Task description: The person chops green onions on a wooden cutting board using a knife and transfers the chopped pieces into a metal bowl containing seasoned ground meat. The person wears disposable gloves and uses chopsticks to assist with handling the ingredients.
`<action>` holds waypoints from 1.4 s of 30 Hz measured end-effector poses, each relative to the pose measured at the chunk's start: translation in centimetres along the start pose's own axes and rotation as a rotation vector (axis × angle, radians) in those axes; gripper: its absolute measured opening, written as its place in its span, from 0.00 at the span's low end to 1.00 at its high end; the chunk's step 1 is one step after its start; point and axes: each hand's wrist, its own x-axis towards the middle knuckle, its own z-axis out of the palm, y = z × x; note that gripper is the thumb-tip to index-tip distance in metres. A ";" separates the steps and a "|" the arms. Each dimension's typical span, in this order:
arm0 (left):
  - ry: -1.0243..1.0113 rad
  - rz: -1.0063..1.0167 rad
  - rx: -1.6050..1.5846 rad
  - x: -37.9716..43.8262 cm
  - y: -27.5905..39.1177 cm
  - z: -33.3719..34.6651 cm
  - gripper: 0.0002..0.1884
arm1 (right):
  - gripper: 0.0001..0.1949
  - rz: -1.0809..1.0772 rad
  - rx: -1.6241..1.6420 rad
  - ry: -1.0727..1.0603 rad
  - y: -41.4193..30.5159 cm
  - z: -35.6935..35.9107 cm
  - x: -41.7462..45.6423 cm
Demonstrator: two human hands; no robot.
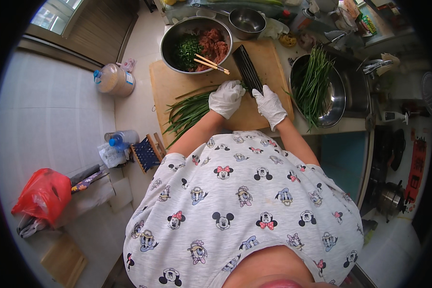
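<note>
On a wooden cutting board, my left hand, in a white disposable glove, is closed around a bunch of long green chives whose leaves trail to the lower left. My right hand, gloved the same way, grips the near end of a dark, ridged, blade-like tool, probably a cleaver, that points away from me. Beyond my left hand stands a steel bowl with chopped greens and raw ground meat; wooden chopsticks rest in it, their ends over its rim.
At the right, more chives lie across a steel basin beside the sink. A small saucepan stands behind the board. A large plastic jug is on the left, with a red plastic bag lower down.
</note>
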 end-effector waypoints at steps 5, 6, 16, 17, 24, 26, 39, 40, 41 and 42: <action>-0.040 -0.060 -0.029 0.2 0.8 -0.9 0.06 | 0.18 -0.017 -0.075 0.006 -0.9 -2.1 -3.2; -0.027 -0.064 -0.040 0.2 0.8 -0.8 0.06 | 0.18 -0.027 -0.104 -0.004 -1.0 -2.4 -3.7; 0.008 -0.046 -0.063 0.2 0.2 -0.1 0.08 | 0.16 -0.127 -0.305 -0.035 -0.2 -3.9 -5.8; 0.010 -0.048 -0.064 0.2 0.2 -0.1 0.08 | 0.16 -0.117 -0.296 -0.051 0.2 -3.9 -5.7; 0.041 -0.038 -0.016 0.3 0.7 -0.4 0.07 | 0.17 0.069 -0.235 -0.177 -1.6 -4.0 -4.5; 0.050 -0.032 -0.006 0.1 0.8 -0.4 0.07 | 0.18 0.115 -0.239 -0.184 -2.2 -3.2 -3.6; -0.078 -0.003 0.070 0.6 1.1 -1.3 0.10 | 0.16 -0.086 -0.158 -0.012 1.0 0.8 2.0; -0.126 0.027 0.101 0.7 1.4 -2.0 0.10 | 0.16 -0.027 -0.073 -0.040 -0.6 0.0 1.0; -0.137 0.046 0.122 0.7 1.5 -2.5 0.11 | 0.17 0.033 0.011 -0.068 -1.4 -0.4 0.3; -0.149 0.068 0.142 0.7 1.7 -3.0 0.12 | 0.17 0.031 0.013 -0.055 -1.2 -0.7 0.0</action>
